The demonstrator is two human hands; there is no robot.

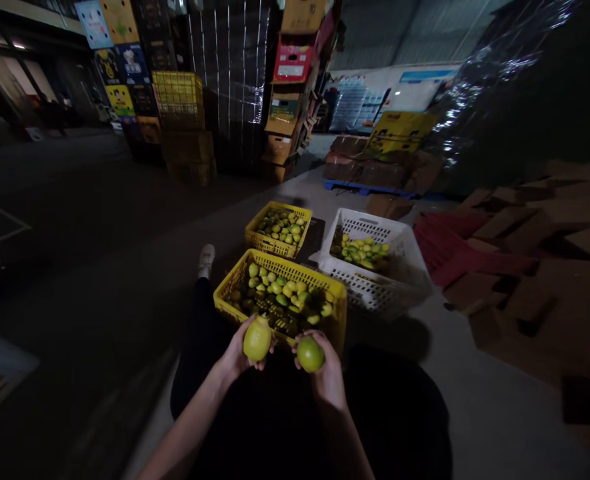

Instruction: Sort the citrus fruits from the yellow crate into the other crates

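Observation:
My left hand (239,350) is closed around a yellow lemon (257,339), fingers wrapped beneath it. In my right hand (329,370) rests a greener lemon (310,354), held with the fingers around its side. Both hands are over the near edge of a yellow plastic crate (279,259), close to my lap. Inside that crate lie several loose yellow and green lemons (289,287), with part of its slatted floor showing. The underside of each held fruit is hidden by my fingers.
Behind stands a smaller-looking yellow crate (255,235) full of greenish lemons. A white crate (399,237) with lemons stands at the right. Flattened cardboard boxes (539,300) and a red crate (449,247) lie farther right. Stacked boxes (281,110) and a blue pallet (347,187) are in back.

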